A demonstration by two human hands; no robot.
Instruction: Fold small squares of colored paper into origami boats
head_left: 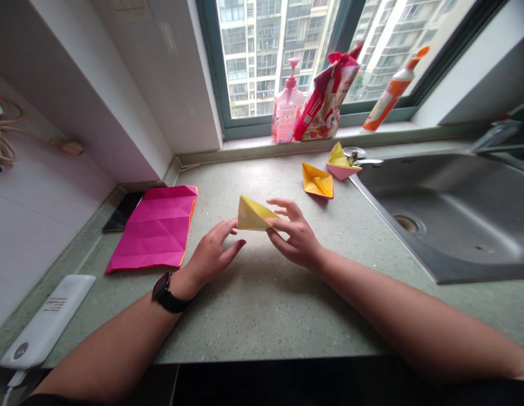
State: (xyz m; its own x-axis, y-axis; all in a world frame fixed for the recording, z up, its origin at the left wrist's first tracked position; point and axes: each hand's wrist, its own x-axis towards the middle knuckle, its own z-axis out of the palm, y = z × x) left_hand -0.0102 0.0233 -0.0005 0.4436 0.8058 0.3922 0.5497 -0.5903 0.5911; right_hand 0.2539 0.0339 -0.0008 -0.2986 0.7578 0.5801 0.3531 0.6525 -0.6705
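Note:
A piece of folded yellow paper [254,215], shaped with a pointed peak, is held just above the countertop in front of me. My right hand [296,235] pinches its right end between thumb and fingers, with other fingers raised. At the paper's left edge, the fingertips of my left hand [213,254] touch it while the thumb stands apart below. Two folded paper boats lie beyond my right hand: an orange one [318,181] and a yellow and pink one [343,163] by the sink's corner.
Creased magenta sheets [154,228] lie at left, partly over a dark flat object [123,211]. A white power bank [48,321] with a cable sits front left. The steel sink [452,211] is right. A pump bottle [286,110], red bag [329,98] and orange-white bottle [393,93] line the sill.

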